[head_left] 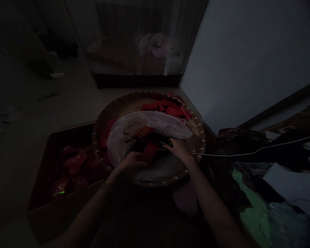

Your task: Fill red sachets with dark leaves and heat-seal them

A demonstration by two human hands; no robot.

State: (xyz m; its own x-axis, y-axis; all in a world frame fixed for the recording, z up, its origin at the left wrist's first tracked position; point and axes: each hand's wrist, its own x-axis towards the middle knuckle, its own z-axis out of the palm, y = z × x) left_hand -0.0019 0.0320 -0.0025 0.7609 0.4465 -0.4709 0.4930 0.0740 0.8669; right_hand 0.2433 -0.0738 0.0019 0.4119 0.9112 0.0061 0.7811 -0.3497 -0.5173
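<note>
In a dim room, a round woven bamboo tray (200,129) stands before me, lined with a translucent plastic sheet (119,132). My left hand (130,162) grips the lower left edge of a red packet (151,151) that slants over the tray's middle. To its right, my right hand (179,148) has its fingers closed around a thin, pale-edged thing (165,143) whose kind is too dark to make out. Behind the packet lie another red packet (146,130) with gold print and a dark heap. Dark loose bits (131,128) are scattered on the sheet.
Several red packets (174,109) lie at the tray's far side. A cardboard box (41,172) of shiny red packets (77,162) stands at left. From the right, a white cord (229,155) runs into the tray. Clothes (286,182) are piled at right, beside a pale wall.
</note>
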